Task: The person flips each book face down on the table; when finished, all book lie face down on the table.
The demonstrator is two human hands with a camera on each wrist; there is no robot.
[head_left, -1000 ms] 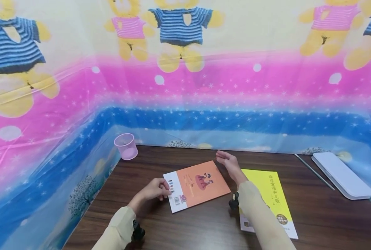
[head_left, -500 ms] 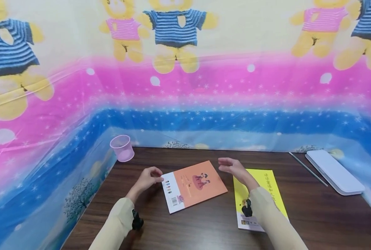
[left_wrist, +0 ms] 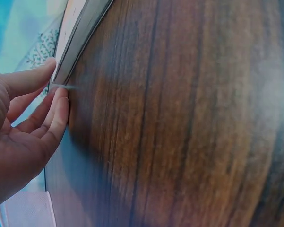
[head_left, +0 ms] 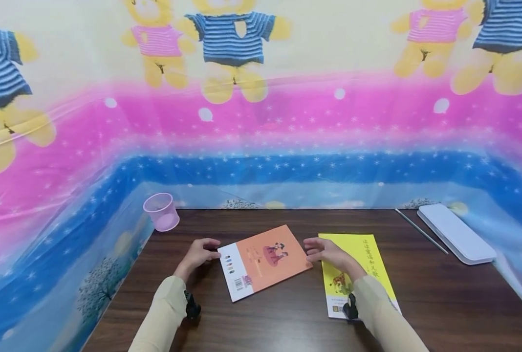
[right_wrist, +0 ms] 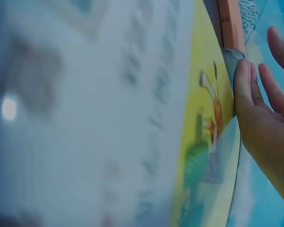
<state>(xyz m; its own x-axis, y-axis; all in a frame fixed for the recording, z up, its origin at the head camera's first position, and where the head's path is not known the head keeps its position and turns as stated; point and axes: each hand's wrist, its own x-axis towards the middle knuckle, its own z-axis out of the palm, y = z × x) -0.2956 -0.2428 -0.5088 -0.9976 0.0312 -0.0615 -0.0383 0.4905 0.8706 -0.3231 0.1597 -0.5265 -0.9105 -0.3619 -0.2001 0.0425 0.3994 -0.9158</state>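
In the head view an orange-and-white book (head_left: pixel 267 261) lies at a slant on the dark wooden table, its printed cover with a barcode facing up. At its upper left corner is my left hand (head_left: pixel 197 255); in the left wrist view the thumb (left_wrist: pixel 33 78) and fingertips lie right at the book's edge (left_wrist: pixel 80 40). From the other side my right hand (head_left: pixel 331 254) reaches the book's right edge. The right wrist view shows its fingertips (right_wrist: pixel 242 71) against the orange book's end, thumb held apart. Beneath my right forearm lies a yellow book (head_left: pixel 351 244) with a giraffe picture, partly covered.
At the back left stands a pink see-through cup (head_left: pixel 162 212). A thin grey-green stick (head_left: pixel 421 231) and a white flat case (head_left: pixel 456 234) lie at the back right. A curtain (head_left: pixel 252 171) printed with bears encloses the table's back and sides.
My left hand moved from the orange book's left side up to its upper left corner. My right hand came down to the book's right edge. The view shifted slightly rightward.
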